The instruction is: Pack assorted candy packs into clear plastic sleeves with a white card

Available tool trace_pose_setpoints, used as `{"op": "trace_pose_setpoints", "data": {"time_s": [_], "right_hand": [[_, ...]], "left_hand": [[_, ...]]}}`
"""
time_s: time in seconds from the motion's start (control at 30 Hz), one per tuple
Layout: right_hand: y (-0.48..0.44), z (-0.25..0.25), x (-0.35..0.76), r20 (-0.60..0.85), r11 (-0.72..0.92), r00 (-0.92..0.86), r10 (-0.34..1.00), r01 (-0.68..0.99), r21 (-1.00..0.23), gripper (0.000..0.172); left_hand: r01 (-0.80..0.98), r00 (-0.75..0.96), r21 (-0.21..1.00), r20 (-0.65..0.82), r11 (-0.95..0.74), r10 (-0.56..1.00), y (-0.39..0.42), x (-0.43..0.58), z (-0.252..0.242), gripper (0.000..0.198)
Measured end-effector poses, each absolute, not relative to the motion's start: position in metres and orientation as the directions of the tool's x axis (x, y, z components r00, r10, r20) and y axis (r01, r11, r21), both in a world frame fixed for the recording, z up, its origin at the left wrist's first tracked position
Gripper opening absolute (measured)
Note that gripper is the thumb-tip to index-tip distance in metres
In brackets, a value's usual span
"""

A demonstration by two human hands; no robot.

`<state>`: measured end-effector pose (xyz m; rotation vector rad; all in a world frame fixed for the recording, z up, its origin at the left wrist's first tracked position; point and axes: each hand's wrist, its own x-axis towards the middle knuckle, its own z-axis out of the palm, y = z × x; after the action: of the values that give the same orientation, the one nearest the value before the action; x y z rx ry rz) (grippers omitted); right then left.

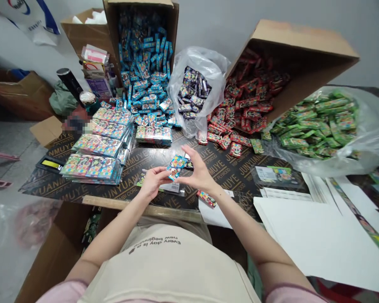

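Note:
In front of me, my left hand (154, 180) pinches a small blue printed packet (177, 167) by its left side. My right hand (199, 170) curves round from the other side, thumb at the blue packet's lower edge and fingers above. Between that thumb and fingers shows a dark purple packet (189, 163), partly hidden. Beneath the hands a clear pouch with a label (174, 188) lies on the dark board. Close to my right wrist is a red packet (206, 198), partly over a white sheet (215, 213).
Stacks of filled clear packs (91, 166) stand at left. Behind are a box of blue packets (148, 80), a plastic bag (219, 69) of purple ones, a tipped carton (306, 46) of red ones and a bag of green packets (322, 120). White card sheets (309, 235) lie right.

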<state>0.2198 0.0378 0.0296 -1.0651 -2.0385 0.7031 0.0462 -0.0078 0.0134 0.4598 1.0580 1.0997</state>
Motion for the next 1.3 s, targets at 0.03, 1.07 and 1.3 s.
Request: {"op": "trace_pose_setpoints", "data": {"time_s": [0.03,1.07,1.3], "right_hand": [[0.03,0.028,0.221,0.367,0.572,-0.448,0.815,0.523,-0.632,0.096],[-0.024,-0.04,0.278,0.254,0.549,-0.492,0.833,0.672,-0.498,0.092],[-0.013,-0.035,0.272,0.277,0.598,-0.545,0.792,0.597,-0.535,0.1]], "left_hand": [[-0.482,0.063,0.766,-0.455,0.426,0.888,-0.009,0.049,0.013,0.039],[0.656,0.623,0.498,0.067,-0.567,0.779,-0.002,0.031,-0.043,0.109],[0.613,0.606,0.544,0.141,-0.573,0.783,-0.006,0.023,-0.035,0.116]]}}
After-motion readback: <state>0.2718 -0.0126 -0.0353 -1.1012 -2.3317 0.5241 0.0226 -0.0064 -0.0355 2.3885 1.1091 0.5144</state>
